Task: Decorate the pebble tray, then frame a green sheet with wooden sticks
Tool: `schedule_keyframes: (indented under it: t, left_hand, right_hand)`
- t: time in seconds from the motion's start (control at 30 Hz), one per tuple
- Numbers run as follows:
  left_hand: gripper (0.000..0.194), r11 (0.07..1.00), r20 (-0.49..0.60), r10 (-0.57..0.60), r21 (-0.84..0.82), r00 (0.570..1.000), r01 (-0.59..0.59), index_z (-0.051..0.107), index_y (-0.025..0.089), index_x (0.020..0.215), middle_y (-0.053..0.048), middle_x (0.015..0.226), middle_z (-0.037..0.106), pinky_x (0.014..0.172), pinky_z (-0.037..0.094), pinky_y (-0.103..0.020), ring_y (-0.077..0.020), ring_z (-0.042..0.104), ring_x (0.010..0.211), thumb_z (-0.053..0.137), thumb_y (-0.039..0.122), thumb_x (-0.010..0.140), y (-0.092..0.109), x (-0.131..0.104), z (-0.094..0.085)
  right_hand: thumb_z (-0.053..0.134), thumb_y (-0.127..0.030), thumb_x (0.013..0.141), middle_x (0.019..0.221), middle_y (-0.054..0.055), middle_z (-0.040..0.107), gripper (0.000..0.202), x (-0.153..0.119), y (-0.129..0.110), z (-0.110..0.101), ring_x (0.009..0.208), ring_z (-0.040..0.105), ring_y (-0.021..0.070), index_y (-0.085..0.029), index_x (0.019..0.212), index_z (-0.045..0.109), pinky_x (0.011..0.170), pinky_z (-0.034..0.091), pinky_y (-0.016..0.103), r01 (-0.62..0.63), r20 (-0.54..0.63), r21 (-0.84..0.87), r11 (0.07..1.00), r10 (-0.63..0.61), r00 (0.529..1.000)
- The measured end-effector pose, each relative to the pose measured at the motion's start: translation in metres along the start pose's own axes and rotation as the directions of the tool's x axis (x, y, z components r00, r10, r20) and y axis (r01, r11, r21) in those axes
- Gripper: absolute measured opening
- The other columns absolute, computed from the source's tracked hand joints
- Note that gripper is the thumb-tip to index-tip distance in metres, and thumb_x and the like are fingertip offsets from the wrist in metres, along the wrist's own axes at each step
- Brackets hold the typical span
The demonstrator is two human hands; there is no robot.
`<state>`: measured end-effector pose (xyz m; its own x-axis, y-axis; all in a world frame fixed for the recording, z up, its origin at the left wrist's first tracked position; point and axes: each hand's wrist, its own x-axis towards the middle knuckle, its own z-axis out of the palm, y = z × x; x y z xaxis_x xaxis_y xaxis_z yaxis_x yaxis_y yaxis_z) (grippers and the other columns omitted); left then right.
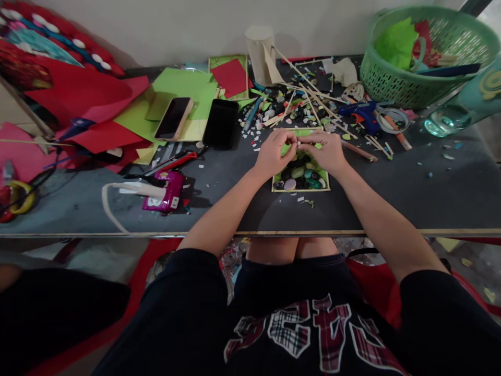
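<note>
Both hands meet above a small green tray [327, 177] edged with thin sticks. My left hand [274, 149] is closed in a pinch. My right hand [324, 151] pinches from the other side, fingertips almost touching the left ones. Between them shows a tiny whitish piece [298, 144], too small to name and partly hidden by the fingers. Black, green and pale pebbles [298, 172] cover the near half of the tray's floor. Beneath the hands, the tray's far part is mostly covered from sight.
Loose pebbles, sticks and scraps lie behind the tray, with a blue glue gun [362, 112] and a green basket [410, 86] to the right. Two phones [220, 124], a red cutter [183, 160] and a purple power adapter [166, 190] are left. A glass [450, 120] stands far right.
</note>
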<state>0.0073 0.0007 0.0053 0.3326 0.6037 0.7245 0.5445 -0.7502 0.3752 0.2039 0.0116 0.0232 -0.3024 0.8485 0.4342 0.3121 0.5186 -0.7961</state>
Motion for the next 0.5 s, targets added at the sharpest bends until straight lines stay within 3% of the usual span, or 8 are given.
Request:
schedule_keyframes:
  t: [0.3, 0.5]
  left_hand:
    - [0.039, 0.999, 0.082, -0.034, -0.025, 0.996, 0.036, 0.052, 0.022, 0.106, -0.007, 0.1, 0.066, 0.083, 0.056, -0.035, -0.0199, 0.066, 0.096, 0.037, 0.058, 0.106, -0.008, -0.004, 0.007]
    - [0.036, 0.999, 0.019, -0.044, 0.024, 0.999, 0.044, 0.055, 0.023, 0.112, -0.008, 0.103, 0.068, 0.085, 0.057, -0.036, -0.0208, 0.068, 0.099, 0.042, 0.056, 0.105, -0.005, -0.005, 0.007]
  right_hand:
    - [0.079, -0.043, 0.081, 0.102, 0.004, 0.082, 0.027, 0.004, 0.012, 0.003, 0.101, 0.076, 0.0266, -0.024, 0.1, 0.085, 0.098, 0.06, 0.045, -0.101, 0.019, 0.248, 0.963, 0.1, 0.995]
    - [0.083, -0.061, 0.074, 0.105, 0.007, 0.081, 0.049, 0.006, 0.013, 0.004, 0.102, 0.075, 0.0258, -0.021, 0.102, 0.084, 0.1, 0.058, 0.045, -0.159, 0.126, 0.376, 0.913, 0.119, 0.985]
